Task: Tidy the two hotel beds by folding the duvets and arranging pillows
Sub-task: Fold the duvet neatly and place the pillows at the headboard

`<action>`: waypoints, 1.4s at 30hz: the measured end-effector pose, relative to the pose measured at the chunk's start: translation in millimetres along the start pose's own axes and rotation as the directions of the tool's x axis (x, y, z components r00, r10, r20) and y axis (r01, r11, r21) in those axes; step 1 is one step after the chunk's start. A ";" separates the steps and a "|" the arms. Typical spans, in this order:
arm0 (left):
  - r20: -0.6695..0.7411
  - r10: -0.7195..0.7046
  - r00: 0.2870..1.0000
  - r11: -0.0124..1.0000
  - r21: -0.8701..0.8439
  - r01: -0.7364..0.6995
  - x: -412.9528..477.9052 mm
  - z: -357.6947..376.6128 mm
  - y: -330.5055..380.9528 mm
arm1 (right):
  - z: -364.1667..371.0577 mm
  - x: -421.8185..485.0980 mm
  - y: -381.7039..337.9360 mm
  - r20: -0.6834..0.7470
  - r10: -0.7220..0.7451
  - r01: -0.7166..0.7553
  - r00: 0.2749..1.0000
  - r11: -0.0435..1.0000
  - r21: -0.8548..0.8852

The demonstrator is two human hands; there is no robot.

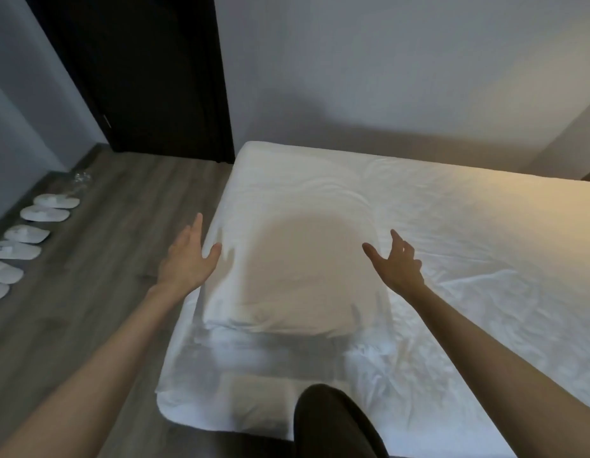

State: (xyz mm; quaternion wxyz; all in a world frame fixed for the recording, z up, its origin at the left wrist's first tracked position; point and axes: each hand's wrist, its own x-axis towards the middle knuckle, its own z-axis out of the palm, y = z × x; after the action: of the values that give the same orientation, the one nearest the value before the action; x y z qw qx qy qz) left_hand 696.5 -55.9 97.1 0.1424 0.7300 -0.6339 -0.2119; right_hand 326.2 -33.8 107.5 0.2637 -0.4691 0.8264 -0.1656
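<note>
Several white slippers sat in a row on the wood floor, far left, with a dark door behind. Our left hand was spread wide, fingers straight, thumb at the left edge of the white pillow; we couldn't tell if it touched. The pillow lay flat on the bed, along its left side. Our right hand was wide too, fingers splayed, at the pillow's right side, holding nothing. Our dark-trousered knee was at the near bed edge.
</note>
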 end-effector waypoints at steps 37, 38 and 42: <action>0.288 -0.566 0.773 0.728 -0.265 0.632 287.1 220.2 -33.3 | 214.5 288.5 44.8 -0.271 0.309 -0.343 0.912 0.935 -0.088; 0.292 -0.577 0.763 0.721 -0.257 0.643 287.1 220.4 -33.0 | 214.7 289.4 44.4 -0.266 0.306 -0.343 0.914 0.934 -0.102; 0.293 -0.600 0.744 0.696 -0.267 0.667 286.7 223.1 -34.1 | 211.9 294.0 46.6 -0.236 0.305 -0.341 0.923 0.931 -0.128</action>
State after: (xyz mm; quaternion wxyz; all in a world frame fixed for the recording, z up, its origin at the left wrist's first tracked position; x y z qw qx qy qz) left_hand 647.2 -319.7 -150.2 0.1308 0.8428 -0.3032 -0.4249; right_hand 295.7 -269.4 -170.0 0.1578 -0.3261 0.9268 -0.0992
